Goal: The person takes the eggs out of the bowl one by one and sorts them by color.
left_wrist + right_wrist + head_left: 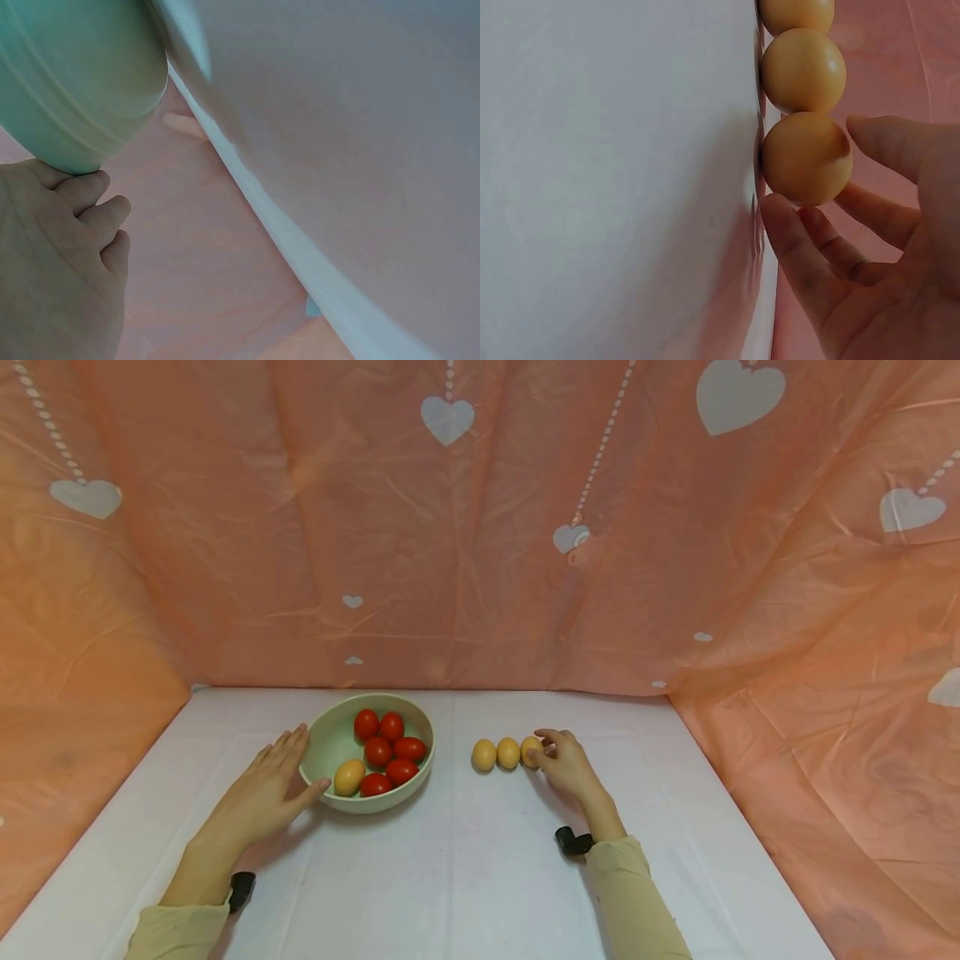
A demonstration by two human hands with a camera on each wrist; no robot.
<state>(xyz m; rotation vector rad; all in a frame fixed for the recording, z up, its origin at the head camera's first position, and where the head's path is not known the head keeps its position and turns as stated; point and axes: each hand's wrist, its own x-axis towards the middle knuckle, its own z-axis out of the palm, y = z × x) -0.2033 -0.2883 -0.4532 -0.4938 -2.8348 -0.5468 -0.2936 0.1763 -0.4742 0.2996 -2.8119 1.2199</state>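
At the left stands a pale green bowl (327, 740) holding several glossy red oval things (378, 752), kind unclear, and one tan egg (349, 777). My left hand (258, 797) rests against the bowl's left side, fingers extended, thumb near the front rim. In the left wrist view, fingertips (94, 182) touch the bowl's outer wall. Three tan eggs lie in a row right of the bowl: a left egg (483, 755), a middle egg (508, 753) and a right egg (804, 159). My right hand (567, 768) curls its thumb and fingers round the right egg, which sits beside its neighbour.
A white cloth covers the table (450, 877). An orange-pink curtain (480, 635) with grey hearts hangs at the back and both sides. A black wrist device (242, 891) sits under the left wrist, and another black device (573, 842) is at the right wrist.
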